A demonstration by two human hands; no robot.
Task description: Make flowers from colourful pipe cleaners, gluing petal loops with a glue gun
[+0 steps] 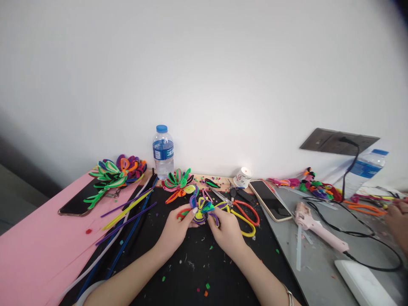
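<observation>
Flower (202,209) of bright pipe cleaners sits at the centre of the black mat (197,263), just off its surface, pinched between both of the person's hands. At far left a pink sheet (32,246) carries a phone (76,204) and a bunch of finished blooms (116,172). Loose stems (127,216) fan across the mat's left edge, below a water bottle (162,151) by the wall.

The left hand (177,229) is closed on the flower's left side, thumb and fingertips gripping its loops. The right hand (226,229) is curled round the right side, fingers shut on the purple and yellow strands. The work looks like shaping or twisting petals at the core. A further bend would call for one hand to hold the centre firm while the other turns a loop.

Scissors (245,214) lie just beside the right hand, then a second phone (270,199) and a glue gun (315,229). Another person's hand (398,221) shows at the far right edge.
</observation>
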